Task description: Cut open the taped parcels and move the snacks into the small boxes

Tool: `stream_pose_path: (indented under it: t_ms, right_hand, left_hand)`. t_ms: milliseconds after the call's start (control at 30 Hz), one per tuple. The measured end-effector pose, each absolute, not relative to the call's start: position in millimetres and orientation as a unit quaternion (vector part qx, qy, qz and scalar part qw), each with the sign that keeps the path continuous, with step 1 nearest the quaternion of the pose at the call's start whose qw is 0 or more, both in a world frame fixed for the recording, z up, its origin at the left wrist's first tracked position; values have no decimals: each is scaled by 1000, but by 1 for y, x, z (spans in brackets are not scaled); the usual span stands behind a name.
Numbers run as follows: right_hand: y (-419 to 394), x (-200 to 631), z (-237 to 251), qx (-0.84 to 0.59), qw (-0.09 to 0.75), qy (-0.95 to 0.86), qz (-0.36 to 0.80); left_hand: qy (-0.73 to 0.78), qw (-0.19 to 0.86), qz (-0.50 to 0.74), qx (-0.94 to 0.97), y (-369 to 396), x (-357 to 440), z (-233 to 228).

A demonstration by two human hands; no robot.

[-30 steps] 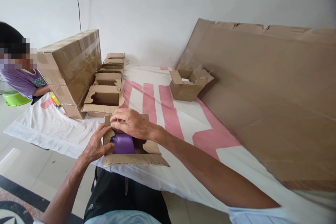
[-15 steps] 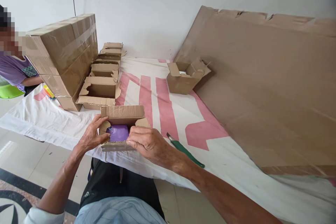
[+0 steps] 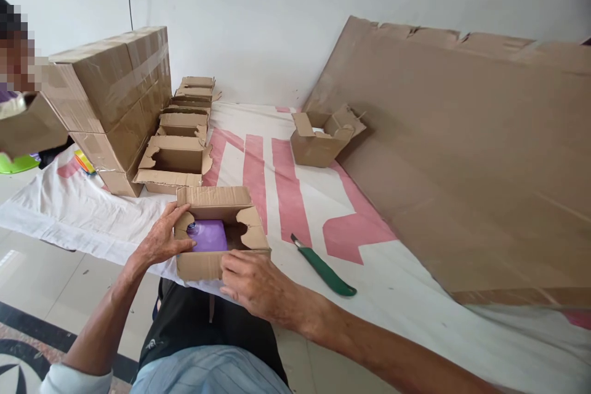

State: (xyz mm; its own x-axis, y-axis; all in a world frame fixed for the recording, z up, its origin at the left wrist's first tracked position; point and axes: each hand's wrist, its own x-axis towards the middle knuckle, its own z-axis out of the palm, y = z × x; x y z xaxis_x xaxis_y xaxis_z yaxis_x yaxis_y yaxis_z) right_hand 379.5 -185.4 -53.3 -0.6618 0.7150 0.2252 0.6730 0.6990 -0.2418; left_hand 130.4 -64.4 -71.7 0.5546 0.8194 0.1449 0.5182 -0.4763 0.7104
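Note:
A small cardboard box (image 3: 203, 266) with its top flaps spread stands at the table's near edge. Inside, at its left end, lies a purple block-shaped item (image 3: 211, 235) with a small round clear part on top. My left hand (image 3: 162, 235) grips the box's left end, fingers over the side flap and thumb beside the purple item. Against the front flap, which hangs down, my right hand (image 3: 252, 280) is closed with bent fingers; its fingertips are partly hidden. To the right of that hand lies a green-handled knife (image 3: 327, 271), its short blade pointing away from me.
Taped cartons (image 3: 111, 92) are stacked at the left, beside a row of open boxes (image 3: 178, 160). Another open box (image 3: 316, 146) stands further back. A large cardboard sheet (image 3: 443, 160) leans at the right. A co-worker (image 3: 16, 55) at far left is near a cardboard piece (image 3: 32, 129).
The box's front flap has folded outward and down, and my right hand has moved slightly down with it. At far left, a cardboard piece has come into view by the co-worker.

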Motion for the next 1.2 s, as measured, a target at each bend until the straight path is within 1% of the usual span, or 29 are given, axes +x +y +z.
stream_pose_path:
  t_ms: [67,167,233,333,400,500,633,700,733,833,900,933,1000,1100,1200]
  right_hand:
    - [-183,381,-56,-373,171,-910,64]
    - [-160,388,-52,-407,213,-886,57]
    - [-142,392,-49,-427,185,-882,68]
    - [-123,395,-50,-440,79,-891,83]
    - [-118,396,-52,-452,30,-889,56]
    - [-119,399,-48,-457,14,-889,-13]
    - [-129,413,-35,-467,37,-879,-90]
    - [-136,424,-33,-492,37,-863,-111]
    - [-139,430,-34,-506,35,-854,-112]
    - [-146,444,-40,-539,35,-836,-97]
    - [-148,448,-45,-546,32,-832,-93]
    - [-148,449,-46,-547,30,-831,-95]
    - [-147,448,-48,-547,25,-831,-98]
    - [-142,444,-49,-545,24,-832,-99]
    - [-138,439,-48,-541,23,-836,-91]
  left_hand:
    - [415,302,223,829,-63,133,-68]
    - [430,274,187,840,-63,137,-59]
    - [444,251,158,846,-66,139,-52]
    - [474,208,112,848,-73,146,-41]
    - [493,172,91,848,-78,152,-36]
    - [524,111,76,841,-85,167,-32]
    - [554,57,47,829,-88,183,-31]
    - [555,69,55,827,-84,181,-32]
    - [549,92,73,827,-82,177,-32]
    - [494,193,170,830,-72,156,-30]
    - [446,232,230,833,-68,140,-28]
    - [428,232,246,838,-68,133,-28]
    - [414,201,247,853,-70,122,-28]
    - [436,145,191,867,-79,114,-33]
    - [458,148,148,864,-86,111,-40]
